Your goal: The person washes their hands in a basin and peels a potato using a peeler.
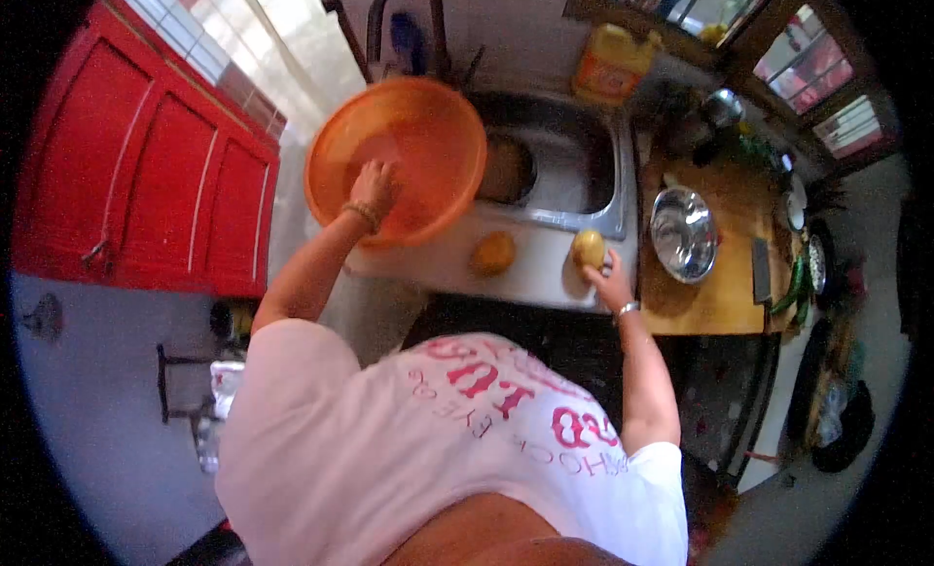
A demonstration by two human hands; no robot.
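My left hand (374,184) reaches inside a large orange basin (446,167), its fingers loosely bent and slightly apart, and I see nothing in it. My right hand (611,282) has its fingers closed round the near side of a yellowish potato (588,249), at the right end of the white counter edge. A second, browner potato (492,254) lies on that counter (537,274) between the basin and my right hand, touched by neither hand.
A steel sink (574,167) lies beyond the potatoes, with a yellow jug (615,65) behind it. To the right, a wooden board (725,303) holds a shiny metal bowl (683,233), a cleaver (761,271) and green peppers (800,284). A red door (146,167) stands left.
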